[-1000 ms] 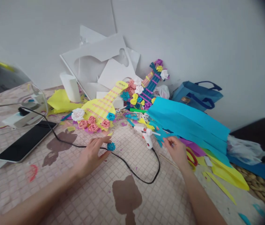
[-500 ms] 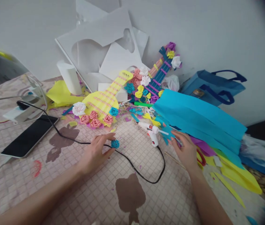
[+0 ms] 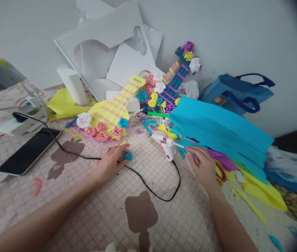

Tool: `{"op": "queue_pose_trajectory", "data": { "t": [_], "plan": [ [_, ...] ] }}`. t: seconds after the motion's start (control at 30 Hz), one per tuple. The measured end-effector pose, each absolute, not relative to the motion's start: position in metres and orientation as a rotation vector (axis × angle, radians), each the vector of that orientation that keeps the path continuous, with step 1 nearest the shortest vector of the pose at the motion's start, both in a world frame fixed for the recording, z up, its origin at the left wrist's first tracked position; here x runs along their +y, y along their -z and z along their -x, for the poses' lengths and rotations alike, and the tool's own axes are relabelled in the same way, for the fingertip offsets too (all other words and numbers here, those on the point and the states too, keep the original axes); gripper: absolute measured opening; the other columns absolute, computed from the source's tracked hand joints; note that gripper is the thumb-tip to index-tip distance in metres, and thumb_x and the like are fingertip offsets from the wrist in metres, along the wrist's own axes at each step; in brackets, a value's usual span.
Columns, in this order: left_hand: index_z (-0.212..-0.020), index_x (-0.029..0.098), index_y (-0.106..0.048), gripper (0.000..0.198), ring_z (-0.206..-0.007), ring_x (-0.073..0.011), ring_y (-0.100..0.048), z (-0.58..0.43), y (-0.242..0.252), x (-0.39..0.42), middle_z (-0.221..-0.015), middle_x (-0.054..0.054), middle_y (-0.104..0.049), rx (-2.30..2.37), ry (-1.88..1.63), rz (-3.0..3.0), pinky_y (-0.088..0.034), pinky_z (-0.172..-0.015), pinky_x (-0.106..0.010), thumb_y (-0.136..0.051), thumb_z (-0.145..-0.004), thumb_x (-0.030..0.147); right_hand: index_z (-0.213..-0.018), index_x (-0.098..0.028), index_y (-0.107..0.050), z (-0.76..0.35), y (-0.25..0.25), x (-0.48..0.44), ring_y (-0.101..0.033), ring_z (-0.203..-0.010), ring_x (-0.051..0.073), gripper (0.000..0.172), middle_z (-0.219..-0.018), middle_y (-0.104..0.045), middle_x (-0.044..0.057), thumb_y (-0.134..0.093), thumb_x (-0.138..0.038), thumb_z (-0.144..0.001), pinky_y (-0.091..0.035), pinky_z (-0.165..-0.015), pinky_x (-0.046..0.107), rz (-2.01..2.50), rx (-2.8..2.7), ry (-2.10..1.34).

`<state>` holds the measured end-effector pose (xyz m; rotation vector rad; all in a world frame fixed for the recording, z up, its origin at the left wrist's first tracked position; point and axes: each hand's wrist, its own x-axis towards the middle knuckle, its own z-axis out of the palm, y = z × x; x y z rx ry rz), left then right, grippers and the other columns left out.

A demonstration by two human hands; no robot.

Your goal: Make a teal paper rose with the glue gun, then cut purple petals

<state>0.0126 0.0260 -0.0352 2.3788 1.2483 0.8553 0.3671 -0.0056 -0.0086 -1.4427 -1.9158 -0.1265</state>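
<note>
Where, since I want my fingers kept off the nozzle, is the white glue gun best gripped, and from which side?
Probably by the handle, coming from the right, where the right hand is. The glue gun lies with its handle toward the camera and nozzle pointing left, away from that hand; the black cord leaves the handle's end.

Craft table [image 3: 106, 224], I log: glue gun [image 3: 167, 149] near right hand [image 3: 202, 164]; pink flowers [image 3: 101, 135] beyond left hand [image 3: 108, 161]; blue paper [image 3: 216, 127] beyond right hand.
</note>
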Motion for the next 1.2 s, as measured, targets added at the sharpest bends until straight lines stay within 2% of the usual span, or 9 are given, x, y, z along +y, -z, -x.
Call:
{"op": "queue_pose_trajectory", "data": {
  "t": [0.47, 0.7, 0.8, 0.87, 0.93, 0.97, 1.03, 1.1, 1.2],
  "plan": [
    [-0.121, 0.022, -0.044, 0.043, -0.106, -0.0217, -0.06, -0.011, 0.04, 0.027, -0.109, -0.005, -0.066, 1.253, -0.845, -2.333, -0.045, -0.094, -0.04, -0.055, -0.08, 0.016, -0.097, -0.02, -0.064, -0.366, 0.014, -0.008, -0.061, -0.092, 0.022, 0.017, -0.097, -0.068, 0.008, -0.05, -0.02, -0.088, -0.049, -0.084, 0.039, 1.413, -1.958, 0.012],
    [-0.117, 0.02, -0.049, 0.036, -0.111, -0.0227, -0.056, -0.004, 0.023, 0.028, -0.117, -0.009, -0.06, 1.214, -0.868, -2.327, -0.046, -0.094, -0.04, -0.057, -0.083, 0.026, -0.099, -0.02, -0.064, -0.363, 0.013, -0.009, -0.061, -0.096, 0.023, 0.018, -0.1, -0.068, 0.008, -0.049, -0.023, -0.089, -0.049, -0.088, 0.04, 1.458, -1.953, 0.021],
    [-0.111, 0.02, -0.05, 0.03, -0.097, -0.0192, -0.06, 0.007, 0.012, 0.03, -0.106, -0.006, -0.063, 1.288, -0.984, -2.285, -0.049, -0.083, -0.034, -0.058, -0.083, 0.031, -0.105, -0.02, -0.063, -0.358, 0.01, -0.013, -0.061, -0.095, 0.022, 0.021, -0.106, -0.065, 0.009, -0.049, -0.024, -0.089, -0.051, -0.083, 0.038, 1.472, -1.901, -0.011],
    [-0.09, 0.019, -0.05, 0.018, -0.082, -0.0154, -0.058, 0.016, 0.0, 0.03, -0.09, -0.002, -0.061, 1.432, -1.117, -2.219, -0.046, -0.073, -0.028, -0.06, -0.082, 0.031, -0.11, -0.02, -0.061, -0.356, 0.007, -0.015, -0.063, -0.087, 0.02, 0.025, -0.11, -0.063, 0.01, -0.05, -0.027, -0.089, -0.053, -0.074, 0.034, 1.488, -1.86, -0.043],
    [-0.062, 0.019, -0.033, 0.034, -0.059, -0.0096, -0.042, 0.023, -0.015, 0.028, -0.062, 0.004, -0.041, 1.685, -1.209, -2.162, -0.036, -0.059, -0.023, -0.059, -0.082, 0.03, -0.111, -0.02, -0.061, -0.355, 0.005, -0.018, -0.063, -0.079, 0.019, 0.026, -0.107, -0.064, 0.01, -0.05, -0.029, -0.089, -0.053, -0.066, 0.032, 1.512, -1.855, -0.072],
    [-0.058, 0.019, -0.025, 0.041, -0.054, -0.0084, -0.034, 0.024, -0.024, 0.025, -0.057, 0.005, -0.03, 1.733, -1.194, -2.142, -0.031, -0.056, -0.022, -0.055, -0.085, 0.028, -0.109, -0.02, -0.061, -0.354, 0.004, -0.02, -0.063, -0.076, 0.018, 0.025, -0.104, -0.065, 0.009, -0.05, -0.031, -0.089, -0.052, -0.063, 0.031, 1.524, -1.872, -0.089],
    [-0.056, 0.019, -0.023, 0.043, -0.05, -0.0073, -0.026, 0.022, -0.039, 0.014, -0.054, 0.006, -0.021, 1.769, -1.134, -2.127, -0.024, -0.051, -0.022, -0.05, -0.088, 0.027, -0.101, -0.02, -0.063, -0.353, 0.002, -0.023, -0.062, -0.07, 0.017, 0.022, -0.095, -0.068, 0.007, -0.049, -0.032, -0.09, -0.05, -0.06, 0.029, 1.539, -1.938, -0.133],
    [-0.054, 0.018, -0.027, 0.042, -0.05, -0.0073, -0.028, 0.014, -0.047, -0.011, -0.052, 0.005, -0.025, 1.779, -0.973, -2.112, -0.022, -0.049, -0.022, -0.043, -0.092, 0.03, -0.091, -0.021, -0.064, -0.349, -0.001, -0.026, -0.061, -0.066, 0.017, 0.02, -0.086, -0.069, 0.006, -0.048, -0.033, -0.09, -0.048, -0.059, 0.029, 1.527, -2.005, -0.166],
    [-0.059, 0.017, -0.039, 0.042, -0.056, -0.0098, -0.041, 0.001, -0.04, -0.08, -0.052, 0.003, -0.037, 1.829, -1.063, -2.021, -0.029, -0.05, -0.021, -0.035, -0.096, 0.038, -0.084, -0.021, -0.064, -0.341, -0.005, -0.031, -0.06, -0.065, 0.017, 0.019, -0.08, -0.068, 0.004, -0.048, -0.03, -0.091, -0.047, -0.059, 0.028, 1.455, -2.041, -0.22]
  ]
}}
